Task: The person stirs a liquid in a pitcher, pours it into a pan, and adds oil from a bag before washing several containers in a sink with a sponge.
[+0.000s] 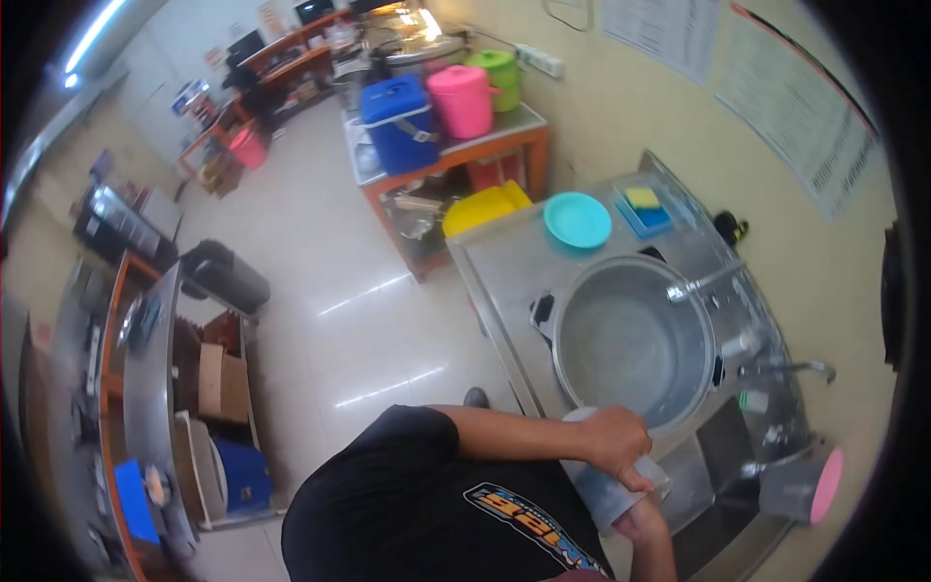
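My left hand (618,444) reaches across from the left, its fingers closed over a whitish translucent plastic container (598,497) held at the sink's near edge. The thumb points down along the container's side. Below it, my right hand (640,521) is up against the same container, with its fingers hidden by the plastic. Just beyond both hands stands a large round metal pot (630,339), with cloudy liquid or a dull grey bottom inside. A metal faucet (693,288) reaches over the pot's rim.
A turquoise plate (577,219) and a yellow sponge (641,199) on a blue tray lie behind the pot. A grey pail with pink inside (803,485) is at the right. Beyond the counter, a table carries a blue cooler (399,126) and a pink bucket (461,102).
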### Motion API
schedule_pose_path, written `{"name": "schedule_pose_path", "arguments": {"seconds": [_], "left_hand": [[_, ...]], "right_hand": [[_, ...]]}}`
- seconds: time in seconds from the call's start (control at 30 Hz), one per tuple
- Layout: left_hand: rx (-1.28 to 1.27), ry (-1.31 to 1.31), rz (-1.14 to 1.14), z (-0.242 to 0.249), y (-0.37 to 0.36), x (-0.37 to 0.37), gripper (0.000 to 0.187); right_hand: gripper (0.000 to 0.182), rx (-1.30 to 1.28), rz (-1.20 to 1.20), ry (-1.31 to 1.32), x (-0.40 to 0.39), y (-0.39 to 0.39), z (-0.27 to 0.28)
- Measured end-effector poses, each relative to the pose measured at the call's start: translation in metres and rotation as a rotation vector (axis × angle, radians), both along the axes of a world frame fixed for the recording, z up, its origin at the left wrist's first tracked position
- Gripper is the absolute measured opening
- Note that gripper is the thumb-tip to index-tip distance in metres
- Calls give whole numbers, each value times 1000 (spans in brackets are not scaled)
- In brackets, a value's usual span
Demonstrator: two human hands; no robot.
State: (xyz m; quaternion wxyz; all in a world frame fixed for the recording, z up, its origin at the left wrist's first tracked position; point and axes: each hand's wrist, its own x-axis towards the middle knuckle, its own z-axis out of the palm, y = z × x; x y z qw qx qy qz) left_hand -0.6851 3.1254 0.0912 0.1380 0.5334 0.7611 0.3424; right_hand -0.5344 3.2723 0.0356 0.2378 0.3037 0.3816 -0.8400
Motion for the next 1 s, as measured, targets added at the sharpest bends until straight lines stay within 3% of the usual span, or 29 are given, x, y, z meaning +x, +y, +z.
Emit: {"name": "schedule_pose_path", "arguments": {"seconds": [0.13,0.23,0.33,0.43,0.53,0.63,0.77,0.83,0.93,1.0], "left_hand": [[13,-156,26,0,-9,-16,64],[-17,-378,11,-5,-16,-33,65],[-40,-498,-35,-6,-12,-39,66],[-47,-431,-69,-6,3,-47,67],[-95,-372,-156,9,10,-62,68],[-100,-549,-272,10,21,-76,70],[-226,-662,-379,15,30,-89,72],[-227,-590,-343,22,24,-92,73],[-121,-419,-187,43,10,-85,74],[-32,-332,-56,41,10,-81,74]], "right_hand": [[32,182,101,119,-3,7,49],[36,158,1,190,3,20,72],[40,295,-176,228,-12,-7,67],[39,565,102,199,-12,1,60],[37,1233,912,880,-22,7,103],[33,1836,1097,1247,-41,3,150],[19,1949,1250,1354,-57,27,155],[21,1958,1327,1236,-57,32,162],[21,1834,1166,1019,-55,36,166],[25,1510,954,896,-50,45,143]]}}
